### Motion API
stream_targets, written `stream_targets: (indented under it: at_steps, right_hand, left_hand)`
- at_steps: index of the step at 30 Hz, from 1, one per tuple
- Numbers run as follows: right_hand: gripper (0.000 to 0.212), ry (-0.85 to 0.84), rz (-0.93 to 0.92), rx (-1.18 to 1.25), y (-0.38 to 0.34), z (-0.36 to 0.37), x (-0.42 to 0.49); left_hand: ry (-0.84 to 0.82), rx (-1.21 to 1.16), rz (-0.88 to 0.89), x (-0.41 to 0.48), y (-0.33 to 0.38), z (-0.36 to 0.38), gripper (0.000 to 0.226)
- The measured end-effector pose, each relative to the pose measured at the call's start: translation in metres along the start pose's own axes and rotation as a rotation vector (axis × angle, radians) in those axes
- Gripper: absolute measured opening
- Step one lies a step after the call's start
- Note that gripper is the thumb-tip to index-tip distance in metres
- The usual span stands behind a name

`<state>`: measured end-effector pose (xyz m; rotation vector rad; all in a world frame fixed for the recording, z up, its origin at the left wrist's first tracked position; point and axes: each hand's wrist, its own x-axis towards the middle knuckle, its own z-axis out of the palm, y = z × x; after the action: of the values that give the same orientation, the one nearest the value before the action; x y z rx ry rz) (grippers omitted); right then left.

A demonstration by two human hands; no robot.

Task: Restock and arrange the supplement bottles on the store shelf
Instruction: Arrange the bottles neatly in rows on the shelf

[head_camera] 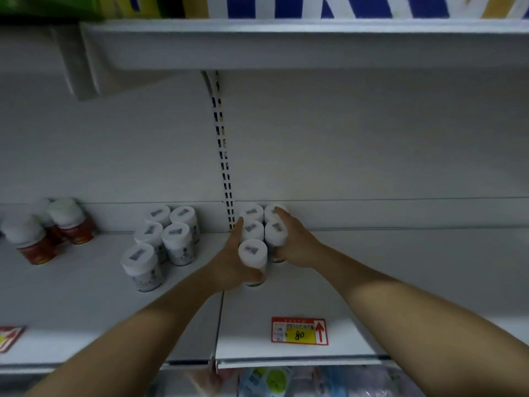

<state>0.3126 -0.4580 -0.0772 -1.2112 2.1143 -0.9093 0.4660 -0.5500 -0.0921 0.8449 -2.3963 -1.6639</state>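
Head view looks down on the shelf (pixel 386 276), where both my hands close in on a block of five white-capped bottles (pixel 252 231) standing near the back wall, just right of the slotted upright (pixel 225 167). My left hand (pixel 229 262) lies along the block's left side, fingers stretched toward the back and thumb hooked round the front bottle (pixel 252 253), so I grip that one while squaring the column behind it. My right hand (pixel 296 245) is flat and extended against the right-hand pair, one fingertip reaching over the rear cap; it holds nothing, only presses. I judge the two hands work as a clamp, pushing the bottles tight together and in line. Left of the upright a second group of five bottles (pixel 171 239) stands in looser order, and further left are red-labelled bottles (pixel 71 224). A price tag (pixel 299 330) sits on the shelf's front edge below my block, which likely marks where this row belongs.
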Motion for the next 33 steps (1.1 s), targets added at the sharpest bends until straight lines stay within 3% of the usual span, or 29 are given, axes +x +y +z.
stream_targets:
  at_steps: [6, 10, 15, 23, 30, 33]
  right_hand:
    - [0.096, 0.016, -0.023, 0.048, 0.014, 0.009, 0.012]
    - [0.113, -0.02, -0.019, -0.109, 0.01, 0.001, 0.012]
    - [0.083, -0.002, -0.05, -0.162, -0.032, -0.02, -0.001]
    - [0.081, 0.039, -0.215, -0.118, -0.119, 0.037, -0.004]
    - [0.091, -0.002, -0.06, -0.134, -0.143, 0.106, 0.019]
    - [0.097, 0.009, 0.007, -0.175, -0.144, 0.129, 0.029]
  left_hand:
    - [0.028, -0.007, 0.003, 0.006, -0.004, 0.005, 0.144]
    - [0.019, 0.037, 0.012, -0.003, 0.005, -0.001, 0.14]
    - [0.119, 0.192, 0.088, -0.029, 0.031, -0.043, 0.115]
    - [0.201, 0.295, 0.147, -0.065, 0.012, -0.153, 0.111]
    - [0.145, 0.167, 0.058, -0.08, -0.06, -0.184, 0.125]
    - [0.036, 0.082, 0.066, -0.08, -0.073, -0.182, 0.128]
